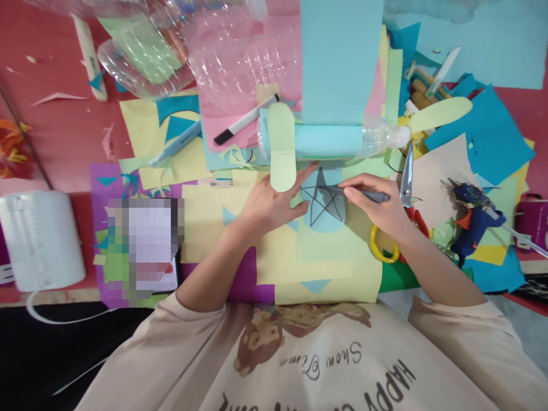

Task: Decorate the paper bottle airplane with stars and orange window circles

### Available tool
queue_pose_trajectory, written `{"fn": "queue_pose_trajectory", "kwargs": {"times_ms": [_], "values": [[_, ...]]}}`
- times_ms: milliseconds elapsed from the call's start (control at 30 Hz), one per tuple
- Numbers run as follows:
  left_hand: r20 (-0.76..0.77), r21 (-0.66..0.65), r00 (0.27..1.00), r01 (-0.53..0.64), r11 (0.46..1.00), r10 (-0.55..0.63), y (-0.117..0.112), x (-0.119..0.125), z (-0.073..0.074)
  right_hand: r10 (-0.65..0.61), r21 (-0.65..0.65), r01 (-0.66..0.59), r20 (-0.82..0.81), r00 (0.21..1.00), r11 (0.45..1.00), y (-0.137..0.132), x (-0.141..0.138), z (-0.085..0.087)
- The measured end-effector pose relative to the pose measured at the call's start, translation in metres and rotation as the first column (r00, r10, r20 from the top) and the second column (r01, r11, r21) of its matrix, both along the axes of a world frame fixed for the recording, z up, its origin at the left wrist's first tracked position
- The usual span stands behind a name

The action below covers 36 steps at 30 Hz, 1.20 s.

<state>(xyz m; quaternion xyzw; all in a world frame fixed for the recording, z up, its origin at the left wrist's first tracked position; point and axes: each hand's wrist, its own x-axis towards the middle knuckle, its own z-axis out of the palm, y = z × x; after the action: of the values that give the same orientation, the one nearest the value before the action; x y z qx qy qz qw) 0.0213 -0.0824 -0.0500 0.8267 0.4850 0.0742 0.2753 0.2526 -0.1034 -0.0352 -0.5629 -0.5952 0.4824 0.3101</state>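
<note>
A light blue piece of paper (pixel 325 220) lies in front of me with a five-pointed star drawn on it in dark lines; its top point is shaded in. My right hand (pixel 374 197) is closed round a dark grey marker (pixel 377 196), whose tip is at the upper right of the star. Fingers spread, my left hand (pixel 274 202) rests flat at the paper's left edge. Just beyond both hands lies a plastic bottle (pixel 377 137) on its side, wrapped in light blue paper. A pale green rounded strip (pixel 282 148) crosses the bottle and overlaps my left hand.
Scissors (pixel 407 191) with red and yellow handles lie under my right wrist. A blue glue gun (pixel 471 225) is at the right. Clear bottles (pixel 145 68), a white marker (pixel 246 120) and paper scraps lie farther back. A white box-shaped device (pixel 43 240) and a phone (pixel 173 279) are left.
</note>
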Motion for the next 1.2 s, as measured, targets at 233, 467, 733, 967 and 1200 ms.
{"fn": "queue_pose_trajectory", "kwargs": {"times_ms": [233, 467, 733, 967, 1200], "values": [[-0.016, -0.004, 1.0, -0.003, 1.0, 0.003, -0.0004, 0.0005, 0.0007, 0.04, 0.036, -0.041, 0.021, 0.999, 0.999, 0.0001, -0.0007, 0.0004], [-0.015, -0.004, 1.0, 0.007, 1.0, -0.007, -0.0002, 0.0002, 0.0009, 0.11, 0.024, -0.111, 0.048, 0.993, 0.994, 0.0003, -0.0008, 0.0045], [-0.021, 0.005, 1.0, 0.012, 1.0, -0.011, -0.0008, -0.0001, 0.0002, 0.174, 0.053, -0.175, 0.027, 0.984, 0.983, 0.0009, 0.0013, 0.0038], [-0.034, -0.002, 0.999, 0.009, 1.0, -0.009, -0.0009, 0.0, 0.0, 0.001, 0.021, 0.0, -0.033, 0.999, 1.0, -0.0005, 0.002, 0.0005], [-0.042, -0.023, 0.999, -0.005, 1.0, 0.004, -0.0003, 0.0014, 0.0019, -0.016, 0.014, 0.016, 0.009, 1.0, 1.0, -0.0003, 0.0008, -0.0004]]}}
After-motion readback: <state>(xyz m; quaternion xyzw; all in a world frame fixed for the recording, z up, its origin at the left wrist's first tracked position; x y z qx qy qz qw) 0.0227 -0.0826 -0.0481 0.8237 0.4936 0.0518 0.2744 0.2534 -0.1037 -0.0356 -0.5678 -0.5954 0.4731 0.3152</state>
